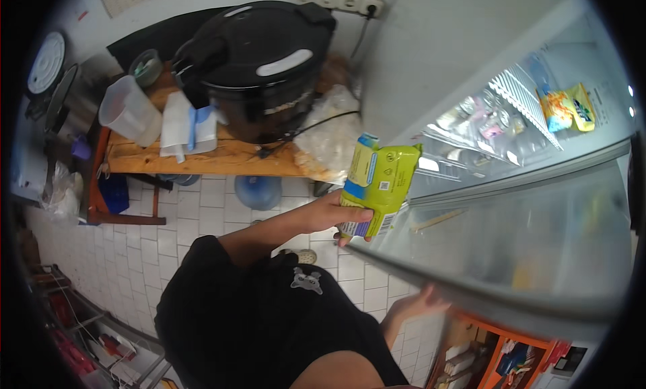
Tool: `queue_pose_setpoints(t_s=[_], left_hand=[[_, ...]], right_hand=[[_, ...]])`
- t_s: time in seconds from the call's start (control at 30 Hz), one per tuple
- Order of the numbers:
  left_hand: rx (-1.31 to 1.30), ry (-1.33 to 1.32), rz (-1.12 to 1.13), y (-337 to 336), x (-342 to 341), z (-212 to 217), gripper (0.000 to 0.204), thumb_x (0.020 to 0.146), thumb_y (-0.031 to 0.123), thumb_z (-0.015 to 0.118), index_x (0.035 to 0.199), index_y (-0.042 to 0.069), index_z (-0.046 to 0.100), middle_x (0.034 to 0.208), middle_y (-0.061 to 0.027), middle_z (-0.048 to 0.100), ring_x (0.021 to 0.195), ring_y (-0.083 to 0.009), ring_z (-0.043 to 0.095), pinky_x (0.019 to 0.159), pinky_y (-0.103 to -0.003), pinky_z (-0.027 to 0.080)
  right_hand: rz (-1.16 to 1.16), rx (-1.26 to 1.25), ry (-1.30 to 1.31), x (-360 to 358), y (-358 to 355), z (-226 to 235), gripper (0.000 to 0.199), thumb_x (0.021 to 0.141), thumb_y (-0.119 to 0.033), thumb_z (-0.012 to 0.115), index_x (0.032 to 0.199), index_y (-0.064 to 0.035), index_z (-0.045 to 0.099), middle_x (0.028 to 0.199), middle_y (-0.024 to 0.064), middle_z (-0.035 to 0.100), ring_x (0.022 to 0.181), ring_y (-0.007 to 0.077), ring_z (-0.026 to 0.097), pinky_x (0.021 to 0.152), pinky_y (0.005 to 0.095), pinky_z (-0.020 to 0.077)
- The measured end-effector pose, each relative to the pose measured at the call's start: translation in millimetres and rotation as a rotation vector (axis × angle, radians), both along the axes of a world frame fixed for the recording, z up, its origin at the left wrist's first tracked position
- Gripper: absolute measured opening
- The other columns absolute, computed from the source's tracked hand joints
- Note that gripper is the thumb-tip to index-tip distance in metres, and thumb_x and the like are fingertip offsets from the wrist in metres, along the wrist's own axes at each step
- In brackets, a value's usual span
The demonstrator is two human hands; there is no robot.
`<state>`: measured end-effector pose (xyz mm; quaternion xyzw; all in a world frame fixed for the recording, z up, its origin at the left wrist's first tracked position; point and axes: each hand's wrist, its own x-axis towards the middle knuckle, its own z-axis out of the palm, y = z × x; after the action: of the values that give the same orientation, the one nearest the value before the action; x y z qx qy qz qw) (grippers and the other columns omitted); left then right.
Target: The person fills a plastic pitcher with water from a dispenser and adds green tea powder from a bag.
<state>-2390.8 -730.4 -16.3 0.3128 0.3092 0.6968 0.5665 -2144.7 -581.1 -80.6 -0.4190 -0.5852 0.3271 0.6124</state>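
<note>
Where left hand (pixel 326 213) grips, green packet (pixel 382 180) protrudes.

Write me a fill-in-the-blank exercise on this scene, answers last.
1. The shiny yellow-green plastic packet is held in the person's ____ hand.
2. The smooth grey refrigerator stands ____, its lit interior showing.
3. Beneath the brown wooden table sits a round, translucent plastic container coloured ____.

Missing words: left; open; blue.
</note>
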Motion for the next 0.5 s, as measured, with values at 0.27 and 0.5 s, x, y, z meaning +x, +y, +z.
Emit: queue_pose_setpoints(t_s=[0.27, 0.5], left_hand=[[-0.303, 0.646, 0.237, -158, -37, 50, 0.047, 0.079, 0.037, 0.064, 0.109, 0.002, 0.057, 0.071, -0.008, 0.062, 0.052, -0.0159, 0.059, 0.039, -0.024, 0.046], [-0.061, 1.87, 0.659, -253, -69, 80, 0.059, 0.064, 0.052, 0.065, 0.109, 0.012, 0.061, 0.056, 0.0014, 0.051, 0.044, -0.0138, 0.052, 0.04, -0.027, 0.037]], right_hand=[[0.418, 0.033, 0.055, -123, -2, -4, 0.053, 0.081, 0.001, 0.059, 0.125, 0.0, 0.029, 0.108, 0.0166, 0.05, 0.092, 0.0183, 0.052, 0.079, 0.0282, 0.0436], [0.257, -0.006, -0.274, -211, 24, 7, 0.06, 0.077, -0.02, 0.07, 0.121, -0.0019, 0.034, 0.114, 0.0194, 0.05, 0.103, 0.0227, 0.052, 0.086, 0.032, 0.042]])
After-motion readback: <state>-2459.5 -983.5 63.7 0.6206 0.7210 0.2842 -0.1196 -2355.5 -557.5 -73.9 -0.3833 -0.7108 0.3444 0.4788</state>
